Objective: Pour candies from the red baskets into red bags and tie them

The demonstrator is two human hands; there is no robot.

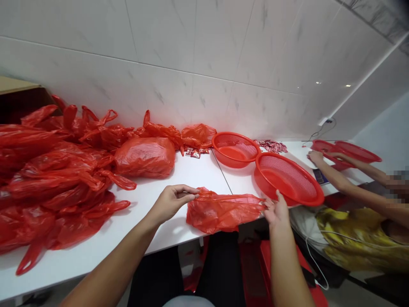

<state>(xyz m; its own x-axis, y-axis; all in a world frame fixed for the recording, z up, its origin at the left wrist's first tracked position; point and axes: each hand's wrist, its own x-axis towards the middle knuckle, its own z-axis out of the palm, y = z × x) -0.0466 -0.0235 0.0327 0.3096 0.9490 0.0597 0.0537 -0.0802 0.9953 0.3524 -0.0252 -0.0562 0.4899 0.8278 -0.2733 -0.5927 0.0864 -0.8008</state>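
A red plastic bag (223, 213) is stretched sideways between my two hands at the front edge of the white table. My left hand (174, 200) pinches its left end between thumb and fingers. At the other end, my right hand (275, 209) is closed on the bag's edge, with some fingers raised. The bag looks thin and crumpled; whether anything lies inside I cannot tell. Just beyond my right hand stands a red basket (287, 177) with perforated sides, and a second red basket (235, 149) touches it behind.
Filled red bags (64, 183) are heaped on the left, before a cardboard box (19, 85). Small red packets (194, 152) lie near the wall, and more sachets (271, 146) behind the baskets. At right, another person's hands (316, 157) work near more red baskets (356, 151).
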